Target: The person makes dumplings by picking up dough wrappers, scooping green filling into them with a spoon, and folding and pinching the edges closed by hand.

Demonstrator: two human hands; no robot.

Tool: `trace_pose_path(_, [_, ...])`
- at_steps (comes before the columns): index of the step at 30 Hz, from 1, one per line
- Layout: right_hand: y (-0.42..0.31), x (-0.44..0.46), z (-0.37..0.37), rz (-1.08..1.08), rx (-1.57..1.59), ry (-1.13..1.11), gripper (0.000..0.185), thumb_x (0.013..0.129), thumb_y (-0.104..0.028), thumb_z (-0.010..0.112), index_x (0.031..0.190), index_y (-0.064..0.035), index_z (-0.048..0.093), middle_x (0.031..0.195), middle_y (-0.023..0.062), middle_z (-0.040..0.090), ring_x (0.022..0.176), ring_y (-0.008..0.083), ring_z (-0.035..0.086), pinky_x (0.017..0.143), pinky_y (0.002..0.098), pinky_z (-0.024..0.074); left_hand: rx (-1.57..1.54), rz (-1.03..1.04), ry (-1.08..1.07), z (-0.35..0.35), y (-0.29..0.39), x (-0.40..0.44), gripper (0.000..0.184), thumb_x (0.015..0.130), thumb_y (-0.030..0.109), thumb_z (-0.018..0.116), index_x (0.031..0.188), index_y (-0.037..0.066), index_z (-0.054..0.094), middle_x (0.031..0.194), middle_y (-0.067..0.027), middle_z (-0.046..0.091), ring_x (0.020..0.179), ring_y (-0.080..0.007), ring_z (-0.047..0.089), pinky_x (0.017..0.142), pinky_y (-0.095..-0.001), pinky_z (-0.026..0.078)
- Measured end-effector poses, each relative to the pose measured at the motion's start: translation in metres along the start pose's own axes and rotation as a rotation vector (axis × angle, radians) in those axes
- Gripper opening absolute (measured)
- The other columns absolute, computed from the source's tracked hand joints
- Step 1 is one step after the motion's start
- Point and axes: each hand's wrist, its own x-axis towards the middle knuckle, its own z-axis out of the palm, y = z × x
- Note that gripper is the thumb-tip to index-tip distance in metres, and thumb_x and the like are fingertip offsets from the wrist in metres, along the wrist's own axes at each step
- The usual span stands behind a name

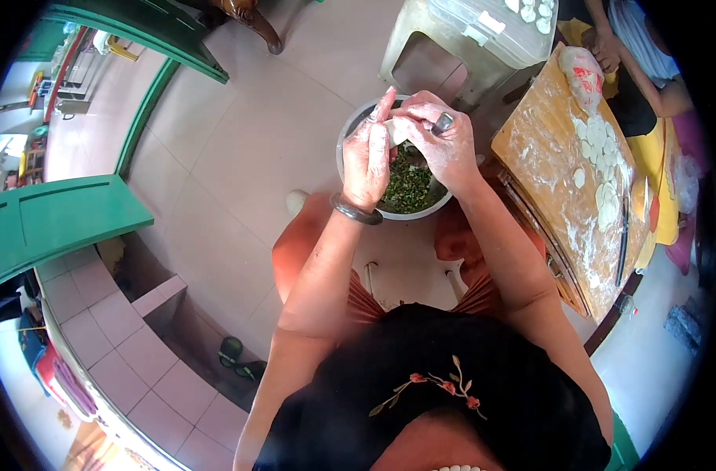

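Over the bowl, my left hand and my right hand meet, fingers closed together round a pale dumpling. Most of the dumpling is hidden by the fingers. A metal spoon is tucked in my right hand, with only one end showing. White flour coats both hands, and a dark bracelet circles my left wrist. Below them, the bowl holds chopped green filling.
To the right, a floured wooden board carries several round wrappers, a plastic bag and a dark stick. Another person's hands are beyond it. A stool supports a plastic container with dumplings. Green doors stand left.
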Motion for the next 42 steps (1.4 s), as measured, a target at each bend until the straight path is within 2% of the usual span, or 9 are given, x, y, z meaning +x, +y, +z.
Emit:
trace_pose_path(3, [0.011,-0.002,0.001,-0.098,-0.06,0.055,0.009,0.081,0.0,0.062,0.089,0.0023,0.064,0.088,0.0075,0.06,0.071,0.0108,0.057,0.064,0.0243,0.0472,-0.02,-0.082,-0.038,-0.002,0.001,-0.002,0.053,0.101,0.038,0.035,0.132,-0.004,0.047,0.092,-0.0006,0.063,0.065,-0.0039,0.046,0.058,-0.0182,0.039])
trace_pose_path(8, [0.014,-0.005,0.002,-0.071,-0.067,0.055,0.003,0.083,0.003,0.059,0.086,0.0043,0.061,0.092,0.0064,0.058,0.078,0.0094,0.056,0.068,0.021,0.0449,-0.18,-0.22,-0.036,0.003,0.001,0.0,0.063,0.1,0.049,0.027,0.136,0.0,0.043,0.071,0.0016,0.054,0.057,-0.0049,0.043,0.052,-0.0194,0.037])
trace_pose_path(18, [0.038,0.0,0.004,0.301,0.228,0.1,0.047,0.092,-0.017,0.059,0.135,-0.006,0.043,0.099,0.0039,0.049,0.085,0.0102,0.052,0.076,0.0253,0.0447,-0.637,-0.47,-0.068,0.002,-0.008,0.001,0.071,0.098,0.056,0.018,0.124,-0.001,0.052,0.075,-0.0039,0.059,0.055,-0.0117,0.046,0.048,-0.0242,0.036])
trace_pose_path(19, [0.036,0.0,0.006,0.273,0.113,0.045,0.049,0.096,-0.024,0.052,0.139,-0.0062,0.036,0.094,-0.0008,0.047,0.066,0.0035,0.047,0.056,0.0206,0.0451,-0.693,-0.486,-0.082,0.002,-0.01,0.001,0.069,0.098,0.055,0.02,0.124,-0.001,0.051,0.075,-0.004,0.059,0.055,-0.012,0.047,0.048,-0.0245,0.036])
trace_pose_path(25, [0.03,-0.007,0.014,0.282,0.275,-0.017,0.042,0.097,-0.017,0.047,0.137,-0.0052,0.042,0.096,-0.0011,0.049,0.068,0.0007,0.045,0.06,0.0153,0.0394,-0.834,-0.536,-0.104,0.006,-0.009,-0.002,0.056,0.096,0.047,0.036,0.127,0.002,0.047,0.075,-0.0042,0.059,0.054,-0.0135,0.048,0.048,-0.0255,0.037])
trace_pose_path(28, [0.028,-0.006,0.015,0.293,0.307,-0.034,0.039,0.095,-0.016,0.044,0.132,-0.0036,0.048,0.098,-0.0003,0.052,0.07,0.0002,0.046,0.061,0.0136,0.0377,-0.967,-0.596,-0.089,0.008,-0.01,-0.002,0.043,0.1,0.038,0.029,0.093,0.004,0.055,0.069,-0.0075,0.057,0.051,-0.0146,0.049,0.045,-0.026,0.038])
trace_pose_path(35, [0.023,-0.008,0.017,0.357,0.285,-0.092,0.043,0.088,-0.017,0.038,0.123,-0.0011,0.057,0.104,0.0013,0.058,0.067,0.0014,0.048,0.057,0.015,0.0392,-0.865,-0.653,-0.125,0.007,-0.016,-0.007,0.033,0.099,0.034,0.032,0.099,0.009,0.053,0.072,-0.0005,0.053,0.052,-0.0093,0.044,0.044,-0.0217,0.033])
trace_pose_path(38, [0.022,-0.009,0.016,0.351,0.262,-0.123,0.041,0.086,-0.009,0.035,0.119,-0.002,0.059,0.1,0.0049,0.056,0.092,0.0111,0.051,0.081,0.023,0.0426,-0.797,-0.613,-0.095,0.006,-0.016,-0.009,0.03,0.098,0.031,0.034,0.099,0.007,0.053,0.073,0.0006,0.052,0.054,-0.0079,0.044,0.044,-0.0211,0.033])
trace_pose_path(42, [0.022,-0.007,0.018,0.227,0.218,-0.139,0.043,0.083,-0.007,0.034,0.117,-0.0001,0.059,0.101,0.006,0.057,0.092,0.0118,0.052,0.082,0.0231,0.0425,-0.766,-0.545,-0.095,0.007,-0.007,-0.011,0.03,0.097,0.03,0.038,0.098,0.005,0.055,0.073,0.0005,0.052,0.055,-0.007,0.045,0.044,-0.0205,0.032])
